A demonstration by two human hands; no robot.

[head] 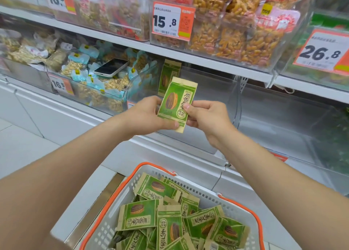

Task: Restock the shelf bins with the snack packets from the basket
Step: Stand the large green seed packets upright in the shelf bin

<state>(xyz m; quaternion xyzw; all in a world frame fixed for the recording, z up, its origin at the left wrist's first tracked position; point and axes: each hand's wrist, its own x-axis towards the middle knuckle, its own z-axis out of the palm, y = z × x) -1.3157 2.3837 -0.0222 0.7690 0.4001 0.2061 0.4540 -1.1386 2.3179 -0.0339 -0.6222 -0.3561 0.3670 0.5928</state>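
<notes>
We are looking down over two bare forearms reaching toward a shop shelf. Both hands are meeting on one green snack packet (pixel 174 102), held in the air between the basket below and the shelf ahead. The left hand (pixel 149 115) is pinching its left edge and lower corner. The right hand (pixel 207 117) is pinching its right edge, thumb pressing the printed face. Neither hand is spread (the fingers behind the packet are hidden, so we cannot tell how they are lying).

The packet is standing nearly upright, printed side toward us, its long axis running bottom to top with the top leaning slightly right.

Straight beyond it is the clear bin (pixel 217 87) we are judging to be the target, with one matching packet (pixel 169 76) standing upright at its left end. The coming move is probably a short reach forward into the bin, keeping the packet upright. The left hand is nearer the standing packet, and the right is facing the bin's open span.

The white basket (pixel 207 195) with its orange rim is sitting near our waist, carrying many more packets (pixel 170 221) in a flat jumble, so restocking is looking barely begun. A phone (pixel 111 67) is resting on nut packs in the bin to the left.
</notes>
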